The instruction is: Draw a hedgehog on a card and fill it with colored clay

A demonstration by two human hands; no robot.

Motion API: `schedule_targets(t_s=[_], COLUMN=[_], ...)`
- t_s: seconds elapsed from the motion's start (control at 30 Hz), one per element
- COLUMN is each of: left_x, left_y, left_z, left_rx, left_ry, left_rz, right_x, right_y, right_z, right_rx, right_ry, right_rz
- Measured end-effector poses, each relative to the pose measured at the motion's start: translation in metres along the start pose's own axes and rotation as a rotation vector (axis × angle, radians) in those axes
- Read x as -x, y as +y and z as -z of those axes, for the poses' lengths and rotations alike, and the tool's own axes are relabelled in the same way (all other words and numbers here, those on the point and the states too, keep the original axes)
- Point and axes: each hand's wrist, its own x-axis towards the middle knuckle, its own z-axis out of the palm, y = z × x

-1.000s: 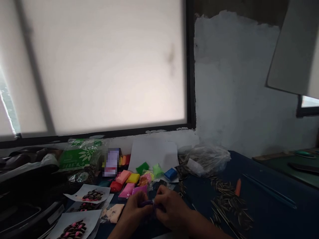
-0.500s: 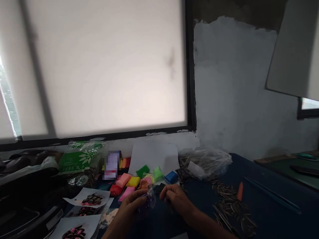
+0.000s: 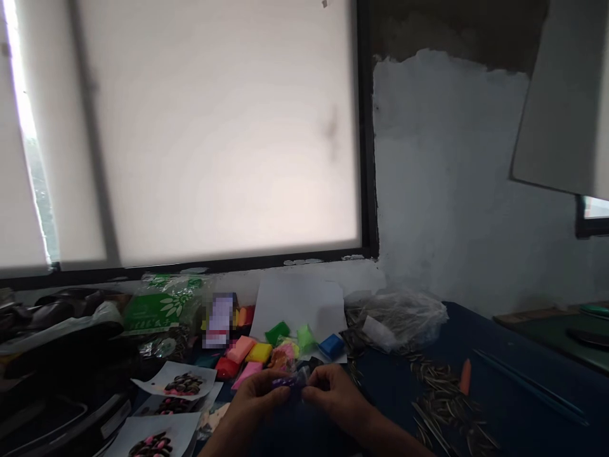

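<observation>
Between my two hands is a small clear plastic packet with purple modelling clay (image 3: 284, 382) in it. My left hand (image 3: 254, 403) pinches its left side between thumb and fingers. On the other side, the fingertips of my right hand (image 3: 335, 398) are closed on the packet's clear end. Just beyond them lie several wrapped blocks of clay, among them a yellow block (image 3: 259, 353), a red block (image 3: 227, 367), a light green block (image 3: 306, 337) and a blue block (image 3: 331, 345). A black packet (image 3: 314, 363) is partly hidden behind my right hand.
Striped sunflower seeds (image 3: 435, 387) are scattered at right, beside an orange stick (image 3: 465, 377) and a long thin blue tool (image 3: 533, 387). Papers with seeds and pink clay (image 3: 164, 428) lie at left. A green bag (image 3: 157, 304) and a clear bag (image 3: 409, 314) stand behind.
My right hand has moved left to the packet and now pinches its end. The purple packet has been raised slightly between both hands. The camera view has shifted a little.
</observation>
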Motion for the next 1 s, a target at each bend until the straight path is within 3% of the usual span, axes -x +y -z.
schedule_targets(t_s=[0.33,0.53,0.77,1.0], left_x=[0.002,0.001,0.009,0.002], left_y=[0.002,0.003,0.006,0.006], left_z=[0.002,-0.005,-0.003,0.006], left_rx=[-0.071,-0.341,-0.667,-0.580], left_ry=[0.012,0.088,0.185,0.140], left_rz=[-0.084,-0.141,-0.253,-0.183], right_x=[0.015,0.036,0.053,0.052], right_y=[0.007,0.015,0.016,0.015], right_z=[0.008,0.020,0.016,0.010], right_rx=[-0.150,-0.236,-0.287,-0.273], right_ry=[-0.081,-0.091,-0.111,-0.069], right_rz=[-0.096,-0.102,-0.093,-0.101])
